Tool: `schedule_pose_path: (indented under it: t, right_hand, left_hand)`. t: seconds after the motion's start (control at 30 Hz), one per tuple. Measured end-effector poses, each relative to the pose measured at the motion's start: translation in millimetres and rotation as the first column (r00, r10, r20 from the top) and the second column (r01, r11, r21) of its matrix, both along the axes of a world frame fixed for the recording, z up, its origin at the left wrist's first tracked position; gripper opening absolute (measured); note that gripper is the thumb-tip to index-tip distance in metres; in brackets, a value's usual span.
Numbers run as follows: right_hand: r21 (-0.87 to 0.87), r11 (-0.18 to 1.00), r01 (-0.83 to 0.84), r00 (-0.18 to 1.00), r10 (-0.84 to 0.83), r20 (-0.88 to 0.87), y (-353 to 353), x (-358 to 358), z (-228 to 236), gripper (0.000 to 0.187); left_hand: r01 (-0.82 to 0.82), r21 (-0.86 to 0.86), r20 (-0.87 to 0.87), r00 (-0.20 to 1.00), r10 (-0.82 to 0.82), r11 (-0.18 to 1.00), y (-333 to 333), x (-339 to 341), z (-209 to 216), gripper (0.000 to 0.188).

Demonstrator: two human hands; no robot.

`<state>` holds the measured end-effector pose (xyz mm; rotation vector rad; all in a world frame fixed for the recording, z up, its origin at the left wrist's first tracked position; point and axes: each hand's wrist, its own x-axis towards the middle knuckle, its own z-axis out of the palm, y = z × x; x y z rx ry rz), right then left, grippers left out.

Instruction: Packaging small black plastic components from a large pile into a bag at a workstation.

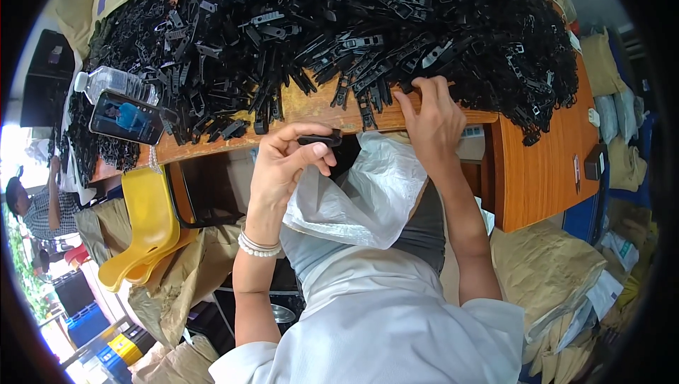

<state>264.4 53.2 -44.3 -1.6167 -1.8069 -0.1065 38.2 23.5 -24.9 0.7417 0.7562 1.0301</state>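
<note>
My left hand (279, 161) is raised in front of the table edge and pinches a black plastic clip (322, 139) between thumb and fingers. At the near edge of a large heap of black plastic clips (368, 43), my right hand (435, 119) reaches down with thumb and fingertips closed around a small black clip (405, 88); the fingertips partly hide it. A white woven plastic bag (353, 204) hangs open between my forearms, over my lap and below the table edge.
The heap covers much of the wooden table (541, 172). A phone (126, 121) leans by a clear bottle (120, 85) at the left. A yellow chair (148, 221) stands left, brown paper sacks (544, 271) lie right, and another person (46, 207) is at the far left.
</note>
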Motion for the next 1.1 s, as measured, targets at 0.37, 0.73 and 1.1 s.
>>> schedule_pose_path:
  t: [0.37,0.73,1.1]
  right_hand:
    - [0.091,0.989,-0.115,0.993,0.115,0.005,-26,-4,-8,0.015]
    - [-0.186,0.951,-0.248,0.962,0.264,0.066,-15,13,8,0.026]
    - [-0.051,0.914,-0.402,0.849,0.351,-0.396,-35,-4,24,0.026]
  left_hand:
    - [-0.026,0.086,-0.247,0.968,0.047,0.996,-9,21,7,0.038]
    - [-0.047,0.065,-0.3,0.952,0.064,0.997,-10,22,3,0.039]
    - [0.081,0.332,-0.572,0.809,0.132,0.94,-12,39,10,0.05]
